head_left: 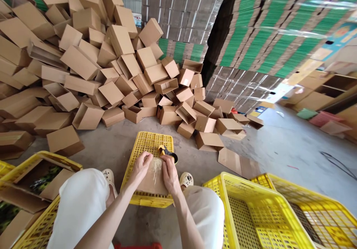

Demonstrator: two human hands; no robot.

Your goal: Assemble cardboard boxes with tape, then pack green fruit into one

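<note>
Crate (147, 139) | tape dispenser (167, 151) slants, yellow end (161, 150) forward-left (by right hand (170, 172))

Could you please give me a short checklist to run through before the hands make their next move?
1. Cardboard piece supported: ok, it rests on the yellow crate between the knees.
2. Cardboard surface unmarked: not ok, pale, ragged marks show near its far end.
3. Tape dispenser within reach: ok, it lies just beyond the right hand.
4. Right hand free of the dispenser: cannot tell, its fingertips are too close to it.
5. Left hand holding nothing: cannot tell, its fingertips are curled close together.
</note>
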